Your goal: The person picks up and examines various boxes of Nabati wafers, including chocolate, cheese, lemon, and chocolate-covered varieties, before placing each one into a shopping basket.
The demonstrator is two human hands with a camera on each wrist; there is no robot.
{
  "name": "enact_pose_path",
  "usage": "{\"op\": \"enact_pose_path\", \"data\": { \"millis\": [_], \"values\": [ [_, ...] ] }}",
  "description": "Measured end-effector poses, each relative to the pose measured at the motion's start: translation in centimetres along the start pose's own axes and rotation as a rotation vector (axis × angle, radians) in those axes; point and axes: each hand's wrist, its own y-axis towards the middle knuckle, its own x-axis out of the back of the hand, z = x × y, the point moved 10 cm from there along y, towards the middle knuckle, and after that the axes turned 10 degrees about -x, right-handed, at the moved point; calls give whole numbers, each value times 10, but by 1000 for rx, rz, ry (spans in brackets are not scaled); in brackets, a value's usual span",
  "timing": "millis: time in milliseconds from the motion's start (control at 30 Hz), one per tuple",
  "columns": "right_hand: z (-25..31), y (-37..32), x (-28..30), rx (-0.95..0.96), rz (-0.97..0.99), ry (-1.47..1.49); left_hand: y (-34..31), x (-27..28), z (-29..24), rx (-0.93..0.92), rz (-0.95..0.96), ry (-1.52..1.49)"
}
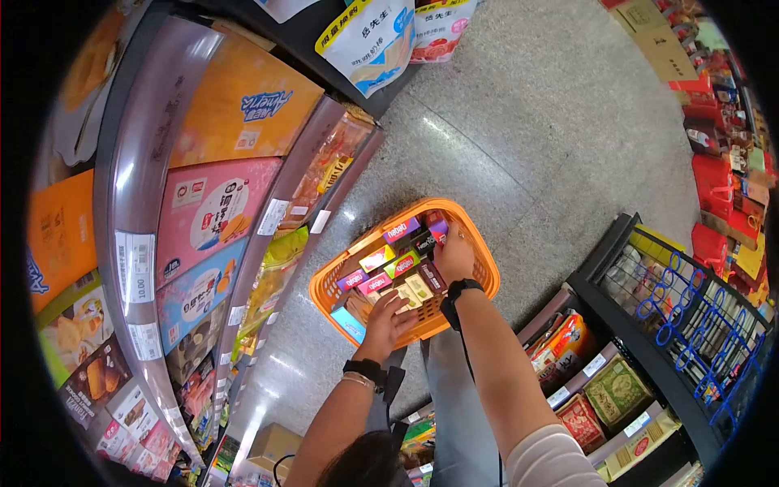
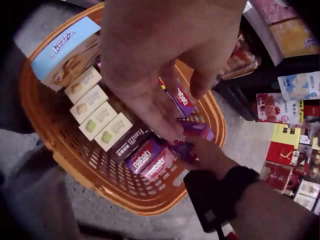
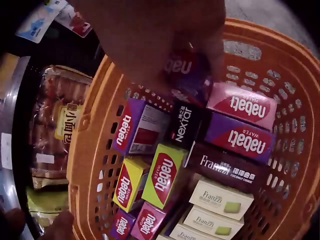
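An orange plastic basket [image 1: 320, 284] holds several small snack boxes. At its far right end my right hand [image 1: 456, 258] grips a purple Nabati wafer box [image 3: 181, 70] from above. My left hand [image 1: 388, 325] is over the near side of the basket, its fingers loosely bent above the cream Franzzi boxes [image 1: 415, 290]. In the right wrist view, a black Nextar box [image 3: 184, 125], a lime Nabati box [image 3: 162, 175], a pink Nabati box [image 3: 242, 105] and a brown Franzzi cookie box [image 3: 225, 167] lie near the held box. A light blue biscuit box [image 2: 65, 47] stands at one end.
Shelves of packaged biscuits, with a pink box [image 1: 215, 203] and an orange box [image 1: 243, 101], line the left. Snack pouches [image 1: 369, 45] hang ahead. A black wire rack [image 1: 682, 308] stands at right, beside lower shelves. Grey floor [image 1: 519, 122] stretches beyond the basket.
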Motion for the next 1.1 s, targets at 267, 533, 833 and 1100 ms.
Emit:
{"op": "enact_pose_path", "data": {
  "millis": [267, 533, 833, 1100],
  "values": [
    [-36, -39, 5, -34, 193, -40, -39, 6, -26, -23, -18, 46],
    [-46, -217, 133, 85, -25, 23, -168, 8, -92, -176, -43, 305],
    [73, -441, 309, 617, -134, 78, -391, -26, -168, -511, 149, 251],
    [207, -605, 403, 1074, -93, 165, -561, -36, -211, -863, 298, 276]
  ]
}}
